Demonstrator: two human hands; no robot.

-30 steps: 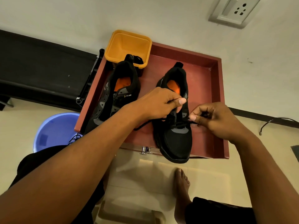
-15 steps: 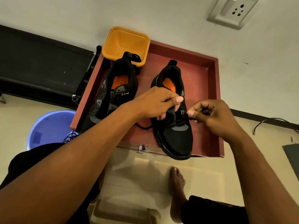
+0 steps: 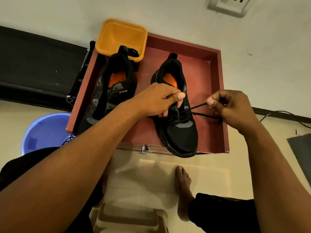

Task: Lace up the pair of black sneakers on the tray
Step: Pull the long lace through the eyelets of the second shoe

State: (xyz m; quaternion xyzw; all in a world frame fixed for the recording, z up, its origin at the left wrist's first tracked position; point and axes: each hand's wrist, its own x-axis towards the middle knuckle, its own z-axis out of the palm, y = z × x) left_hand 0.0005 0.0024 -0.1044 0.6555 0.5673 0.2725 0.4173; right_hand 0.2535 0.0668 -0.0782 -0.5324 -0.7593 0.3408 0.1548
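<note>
Two black sneakers with orange insoles stand on a red-brown tray [image 3: 210,78]. The left sneaker [image 3: 109,96] lies unlaced beside my left forearm. The right sneaker [image 3: 180,132] has a black lace [image 3: 198,106] threaded through its lower eyelets. My left hand [image 3: 159,100] grips the right sneaker's tongue and eyelet edge, fingers curled over it. My right hand [image 3: 230,106] pinches the lace end and holds it taut to the right of the shoe. A second strand of the lace runs under my right hand.
A yellow tub [image 3: 121,37] sits at the tray's far left corner with a black strap inside. A blue bucket [image 3: 45,132] stands on the floor at the left. A metal latch [image 3: 145,148] is on the tray's front. My bare foot [image 3: 183,187] rests below.
My right hand has pulled the lace end out to the right, away from the shoe, so more lace shows taut. My left hand keeps its grip on the right sneaker.
</note>
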